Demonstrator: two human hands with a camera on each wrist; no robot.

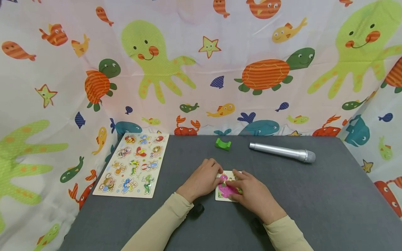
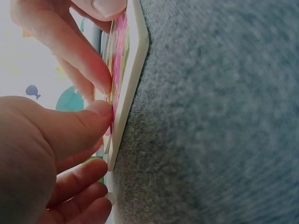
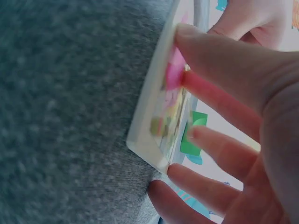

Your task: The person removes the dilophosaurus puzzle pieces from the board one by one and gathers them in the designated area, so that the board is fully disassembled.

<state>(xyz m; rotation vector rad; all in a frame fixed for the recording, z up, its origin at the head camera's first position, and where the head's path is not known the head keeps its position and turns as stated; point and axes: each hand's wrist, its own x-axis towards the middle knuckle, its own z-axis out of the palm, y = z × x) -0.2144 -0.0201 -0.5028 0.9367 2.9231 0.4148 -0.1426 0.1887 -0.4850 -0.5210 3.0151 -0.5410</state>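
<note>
A small square jigsaw puzzle board [image 1: 221, 199] with a pink animal picture lies flat on the grey table between both hands. My left hand [image 1: 203, 178] holds its left side, the thumb [image 2: 100, 110] on the picture and the fingers curled by the edge. Over the right side spreads my right hand [image 1: 252, 193], its fingers fairly straight. The right thumb [image 3: 189, 32] and index finger touch the pink part [image 3: 174, 70], while the other fingers extend around the far right corner. Much of the picture is hidden under the right hand.
A larger board of cartoon insect pieces [image 1: 132, 165] lies at the table's left. Behind the hands stands a green curved block [image 1: 223, 144], with a silver microphone [image 1: 281, 151] to its right. A curtain printed with sea animals [image 1: 201, 87] encloses the back and sides.
</note>
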